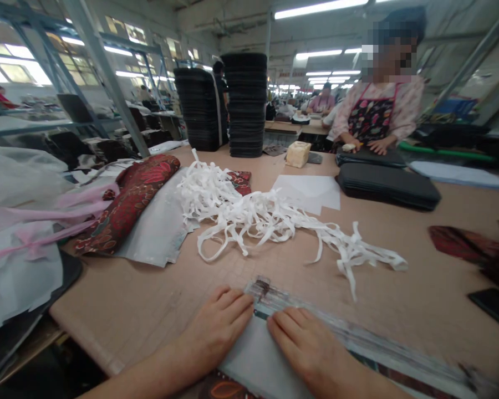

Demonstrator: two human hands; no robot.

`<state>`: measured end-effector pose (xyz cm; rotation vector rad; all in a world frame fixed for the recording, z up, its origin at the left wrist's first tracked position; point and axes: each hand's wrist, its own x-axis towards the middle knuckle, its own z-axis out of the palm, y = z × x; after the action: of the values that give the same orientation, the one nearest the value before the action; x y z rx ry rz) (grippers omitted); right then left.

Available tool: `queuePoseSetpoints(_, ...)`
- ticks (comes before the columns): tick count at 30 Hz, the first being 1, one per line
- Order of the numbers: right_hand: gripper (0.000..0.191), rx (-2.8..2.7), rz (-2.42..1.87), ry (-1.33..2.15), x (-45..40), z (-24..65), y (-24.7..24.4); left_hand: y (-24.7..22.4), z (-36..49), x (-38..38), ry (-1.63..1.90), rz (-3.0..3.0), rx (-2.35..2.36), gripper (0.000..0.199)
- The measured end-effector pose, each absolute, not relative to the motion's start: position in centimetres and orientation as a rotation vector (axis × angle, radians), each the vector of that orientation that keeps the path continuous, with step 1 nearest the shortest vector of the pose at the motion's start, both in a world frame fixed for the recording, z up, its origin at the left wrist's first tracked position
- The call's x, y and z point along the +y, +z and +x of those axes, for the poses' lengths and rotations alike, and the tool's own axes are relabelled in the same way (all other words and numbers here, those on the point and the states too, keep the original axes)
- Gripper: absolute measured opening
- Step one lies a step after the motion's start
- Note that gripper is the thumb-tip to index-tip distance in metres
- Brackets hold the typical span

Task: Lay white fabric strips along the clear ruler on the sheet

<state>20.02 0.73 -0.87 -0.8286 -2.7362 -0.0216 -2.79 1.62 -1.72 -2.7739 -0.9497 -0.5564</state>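
- The left hand [221, 321] lies palm down at the left edge of a pale grey sheet [255, 357], fingers together and slightly bent; whether they pinch the sheet or only press on it, I cannot tell.
- The right hand [303, 339] lies palm down on the same sheet, just beside the left hand but apart from it, fingers bent near the far edge; its grip is likewise unclear.
- The sheet is at the near side of the brown worktable [166, 302], directly under the hands, with dark floral-patterned fabric [220, 387] showing below its near edge.
- A long greyish strip [378, 339] runs from just beyond the fingertips toward the lower right.
- Beyond the hands spreads a tangled heap of white fabric strips [253, 216].
- Left of the heap, a folded red-brown floral cloth [135, 197] lies beside more grey sheeting [153, 227].
- Two tall stacks of black pads [245, 105] stand at the far side, near a yellowish block [298, 154].
- At the far right, a co-worker in a floral apron [372, 113] has both hands at a black padded piece [370, 157].
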Motion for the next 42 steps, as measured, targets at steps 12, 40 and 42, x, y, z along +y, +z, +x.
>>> queuePoseSetpoints(12, 0.039, -2.475, -1.386, -0.425, -8.7, 33.6, 0.0, 1.1, -0.7, 4.4, -0.524, -2.825, -0.675, 0.031)
queuePoseSetpoints(40, 0.018, -1.632, -1.989, 0.096, -9.8, 39.3, -0.9, -1.1, 25.7, 1.2, -0.343, -3.104, -0.012, 0.021)
queuePoseSetpoints(42, 0.016, -1.625, -2.033, 0.143, -9.4, 39.5, -0.6, -0.9, 25.7, 1.2, -0.316, -3.106, -0.04, 0.023)
